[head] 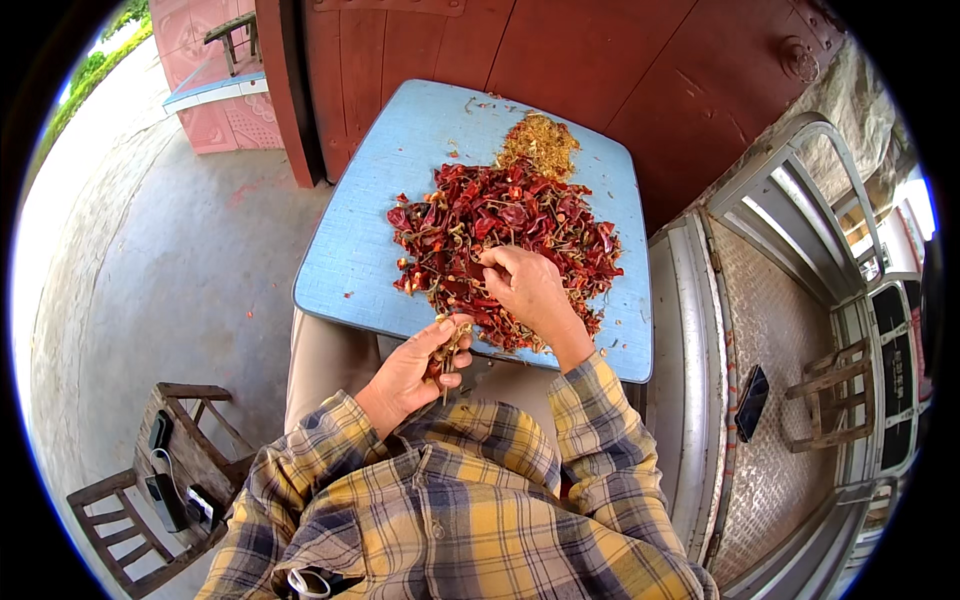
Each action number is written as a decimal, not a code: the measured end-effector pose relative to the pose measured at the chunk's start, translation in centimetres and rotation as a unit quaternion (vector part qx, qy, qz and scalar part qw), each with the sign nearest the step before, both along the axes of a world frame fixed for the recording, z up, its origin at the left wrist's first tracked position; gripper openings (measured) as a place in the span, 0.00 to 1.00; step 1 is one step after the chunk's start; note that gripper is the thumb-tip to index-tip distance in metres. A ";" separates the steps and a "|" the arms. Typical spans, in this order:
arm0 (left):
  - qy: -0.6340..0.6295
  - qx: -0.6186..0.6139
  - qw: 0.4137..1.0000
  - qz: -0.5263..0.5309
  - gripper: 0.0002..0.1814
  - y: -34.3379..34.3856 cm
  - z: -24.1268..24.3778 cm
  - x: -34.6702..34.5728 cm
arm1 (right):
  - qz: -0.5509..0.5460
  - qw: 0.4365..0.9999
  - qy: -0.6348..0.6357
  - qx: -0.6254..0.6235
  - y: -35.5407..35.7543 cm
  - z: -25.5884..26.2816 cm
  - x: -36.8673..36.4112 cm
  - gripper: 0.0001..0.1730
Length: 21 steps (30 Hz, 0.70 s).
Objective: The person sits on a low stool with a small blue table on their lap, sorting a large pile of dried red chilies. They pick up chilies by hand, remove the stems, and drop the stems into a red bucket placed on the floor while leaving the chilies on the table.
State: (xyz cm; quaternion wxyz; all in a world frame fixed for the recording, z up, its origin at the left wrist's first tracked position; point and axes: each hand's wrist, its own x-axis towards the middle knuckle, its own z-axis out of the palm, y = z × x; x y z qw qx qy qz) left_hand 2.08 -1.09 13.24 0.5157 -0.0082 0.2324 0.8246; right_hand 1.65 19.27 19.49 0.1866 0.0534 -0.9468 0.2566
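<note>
A heap of dried red chili pieces (487,217) with stems mixed in covers the middle of a light blue tabletop (360,225). My left hand (424,364), at the table's near edge, holds a bunch of dried chili stems (448,346) that stick out between the fingers. Over the heap's near side is my right hand (529,289), thumb and forefinger pinched together. Whether a small piece sits between those fingertips is too fine to tell. A smaller pile of yellowish chili seeds (541,146) lies behind the red heap, touching it.
A red wooden door (540,52) stands right behind the table. At lower left, a wooden chair (142,480) carries electronic devices joined by a cable. On the right, a metal truck bed (780,315) holds a small wooden stool (836,394) and a dark phone-like device (751,403).
</note>
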 end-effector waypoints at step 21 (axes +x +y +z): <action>-0.022 -0.059 0.998 -0.004 0.12 0.9 -1.2 -0.5 | 0.120 0.985 0.120 0.012 -3.2 -0.9 6.2 0.12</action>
